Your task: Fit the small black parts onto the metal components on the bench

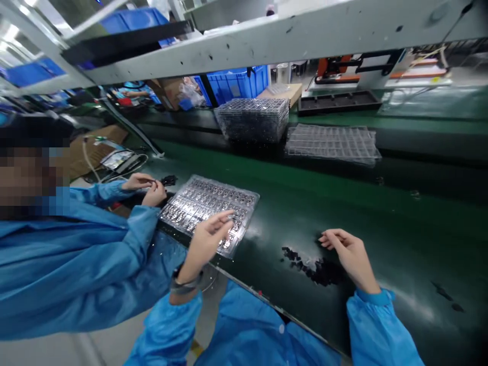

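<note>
left fingers [220, 217] half-closed over tray [244, 223]; right fingers [334, 237] pinched near black pieces [323, 272]; holds unclear

A green worktop [297, 203] stretches beneath your right grip [349, 253]; a white beam [244, 50] crosses beyond it, lights [11, 33] glowing far left.

No readable text, brand, number or sign anywhere in my camera view. White-faced item [117, 159] at left, among cables [88, 155]: grey and dark patches, too blurred for me to read. Small metal parts [190, 203] in clear tray [254, 198]: dark details, too tiny for me to make out as lettering. Small yellow spot [435, 80], upper right: nothing legible.
</note>
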`<state>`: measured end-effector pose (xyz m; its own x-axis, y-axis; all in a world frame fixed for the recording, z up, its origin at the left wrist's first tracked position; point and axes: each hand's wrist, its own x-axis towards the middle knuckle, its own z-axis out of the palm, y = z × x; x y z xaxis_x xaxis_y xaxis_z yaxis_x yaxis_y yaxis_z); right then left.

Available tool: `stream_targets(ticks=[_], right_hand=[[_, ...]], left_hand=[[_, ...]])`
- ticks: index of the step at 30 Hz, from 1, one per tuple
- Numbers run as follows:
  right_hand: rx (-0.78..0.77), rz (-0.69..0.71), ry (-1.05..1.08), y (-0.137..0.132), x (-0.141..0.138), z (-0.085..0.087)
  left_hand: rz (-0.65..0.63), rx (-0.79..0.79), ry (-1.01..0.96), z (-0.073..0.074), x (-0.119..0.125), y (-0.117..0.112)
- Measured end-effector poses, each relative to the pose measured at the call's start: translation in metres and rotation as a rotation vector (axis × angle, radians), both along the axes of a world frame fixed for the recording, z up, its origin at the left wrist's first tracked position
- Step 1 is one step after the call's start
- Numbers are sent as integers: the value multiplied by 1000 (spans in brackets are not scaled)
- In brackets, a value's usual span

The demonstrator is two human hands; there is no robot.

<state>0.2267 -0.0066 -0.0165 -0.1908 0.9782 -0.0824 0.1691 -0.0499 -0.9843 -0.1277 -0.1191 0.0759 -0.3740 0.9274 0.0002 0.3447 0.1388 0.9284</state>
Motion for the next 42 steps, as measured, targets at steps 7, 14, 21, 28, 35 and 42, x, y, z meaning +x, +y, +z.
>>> stream_targets(ticks=[7,14,21,28,35,42], right_hand=[[27,13,-22,-2,-9,-9],[41,4,-45,2,-7,-14],[74,23,-182,2,-2,-17],[197,96,-407,-5,-8,-12],[290,217,-455,-13,-23,-10],[370,459,-562,-24,-37,-5]], left_hand=[[20,-229,170,-26,-112,19],[-70,-337,284,-39,-110,51],[-64,-302,382,-46,-118,48],[-89,-304,546,-45,-117,52],[-93,-307,566,-39,-121,58],[-258,-148,631,1,-74,105]])
